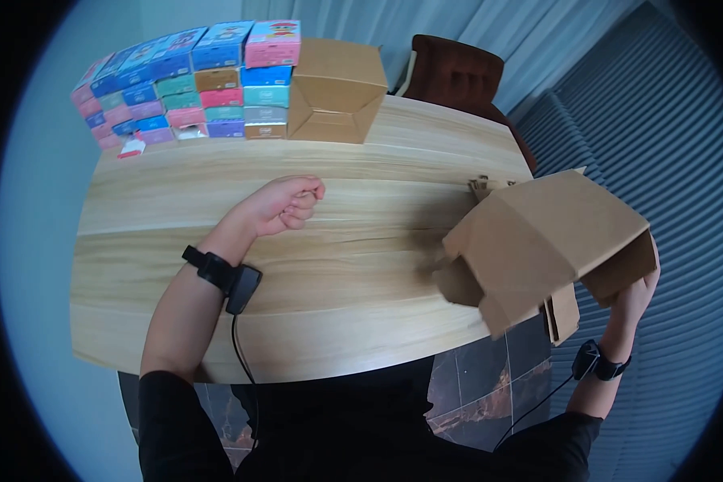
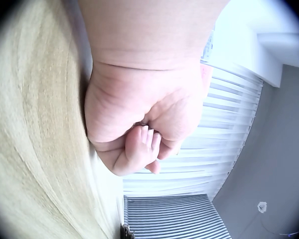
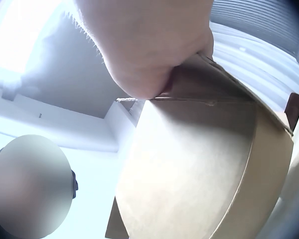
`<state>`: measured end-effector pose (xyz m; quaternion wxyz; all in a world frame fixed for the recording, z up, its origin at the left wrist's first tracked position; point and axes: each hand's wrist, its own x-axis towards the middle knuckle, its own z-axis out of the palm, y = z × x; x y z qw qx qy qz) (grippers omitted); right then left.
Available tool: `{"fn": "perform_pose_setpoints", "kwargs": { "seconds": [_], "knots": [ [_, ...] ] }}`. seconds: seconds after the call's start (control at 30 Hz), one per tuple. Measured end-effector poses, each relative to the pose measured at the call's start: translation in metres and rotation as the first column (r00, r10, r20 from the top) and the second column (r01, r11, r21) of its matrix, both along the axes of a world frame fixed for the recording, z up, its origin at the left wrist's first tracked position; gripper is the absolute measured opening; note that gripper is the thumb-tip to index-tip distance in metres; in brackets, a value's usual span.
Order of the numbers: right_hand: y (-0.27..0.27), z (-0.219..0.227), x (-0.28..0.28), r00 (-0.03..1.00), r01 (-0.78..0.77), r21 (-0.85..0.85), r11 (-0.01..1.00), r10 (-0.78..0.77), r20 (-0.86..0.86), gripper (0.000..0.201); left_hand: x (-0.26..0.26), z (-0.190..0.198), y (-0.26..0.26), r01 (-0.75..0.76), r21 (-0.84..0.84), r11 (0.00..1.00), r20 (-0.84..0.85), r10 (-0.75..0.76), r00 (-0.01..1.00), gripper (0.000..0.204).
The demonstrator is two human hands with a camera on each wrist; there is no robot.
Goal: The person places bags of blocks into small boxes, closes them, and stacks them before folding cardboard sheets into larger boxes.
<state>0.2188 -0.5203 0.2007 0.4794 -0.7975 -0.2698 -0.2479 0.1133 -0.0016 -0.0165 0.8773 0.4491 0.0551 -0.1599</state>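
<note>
My right hand (image 1: 638, 293) holds an open cardboard box (image 1: 550, 233) by its edge, tilted over the table's right end. In the right wrist view the inside of the cardboard box (image 3: 189, 159) faces the camera, and the hand (image 3: 149, 55) grips a flap at its rim; most of its fingers are hidden behind the cardboard. My left hand (image 1: 285, 205) rests near the middle of the wooden table (image 1: 353, 265), fingers curled into a fist. Nothing shows inside that left hand (image 2: 139, 119) in the left wrist view.
Stacked colourful small boxes (image 1: 189, 80) line the table's back left. A second cardboard box (image 1: 337, 88) lies on its side next to them, opening toward me. More folded cardboard (image 1: 565, 315) shows below the held box. Behind the table stands a brown chair (image 1: 456, 76).
</note>
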Motion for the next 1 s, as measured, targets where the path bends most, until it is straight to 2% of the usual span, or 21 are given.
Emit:
{"fn": "perform_pose_setpoints", "kwargs": {
  "seconds": [0.07,0.17,0.2,0.3,0.37,0.43,0.47,0.57,0.67,0.8,0.93,1.0],
  "knots": [
    [0.003,-0.002,0.001,1.000,0.011,-0.038,0.999,-0.011,0.016,0.040,-0.001,-0.001,0.001,0.003,-0.011,1.000,0.010,-0.003,1.000,0.022],
    [0.007,-0.008,0.000,0.997,-0.077,0.082,0.994,0.075,0.026,0.042,0.000,0.000,0.000,0.010,-0.007,1.000,0.015,-0.010,1.000,0.020],
    [0.009,-0.007,0.001,0.997,-0.064,-0.019,0.998,0.065,0.042,0.043,0.000,0.000,0.001,0.020,0.001,1.000,0.020,-0.020,1.000,0.020],
    [0.067,-0.005,-0.028,0.994,-0.108,-0.035,0.994,0.108,0.002,0.038,0.001,-0.003,0.001,0.060,0.011,0.998,0.049,-0.060,0.997,0.020],
    [0.082,-0.015,-0.021,0.938,-0.345,0.026,0.938,0.344,0.052,0.033,0.002,-0.004,-0.003,0.097,0.038,0.995,0.083,-0.100,0.992,0.023],
    [0.105,-0.029,-0.012,0.810,-0.585,0.083,0.807,0.575,0.119,0.029,-0.001,-0.004,-0.004,0.119,0.095,0.988,0.121,-0.130,0.984,0.028],
    [0.121,-0.033,-0.016,0.750,-0.660,0.172,0.731,0.653,0.106,0.027,-0.001,-0.004,-0.004,0.123,0.102,0.987,0.129,-0.136,0.982,0.030],
    [0.137,-0.060,-0.004,0.883,-0.464,0.138,0.875,0.470,-0.013,0.026,-0.002,-0.008,-0.003,0.138,0.084,0.987,0.145,-0.149,0.978,0.035],
    [0.155,-0.089,-0.005,0.881,-0.416,0.207,0.886,0.448,-0.148,0.026,0.000,-0.011,-0.002,0.131,0.023,0.991,0.148,-0.133,0.980,0.034],
    [0.162,-0.130,-0.011,0.796,-0.337,0.378,0.862,0.476,-0.375,0.026,0.002,-0.012,-0.003,0.110,0.029,0.993,0.156,-0.114,0.981,0.032],
    [0.160,-0.164,-0.017,0.639,-0.166,0.573,0.802,0.530,-0.557,0.026,-0.001,-0.008,-0.004,0.108,0.041,0.993,0.160,-0.114,0.981,0.030],
    [0.159,-0.177,-0.019,0.565,-0.074,0.642,0.763,0.562,-0.603,0.026,-0.008,0.004,-0.007,0.065,0.116,0.991,0.137,-0.081,0.987,0.031]
  ]
}}
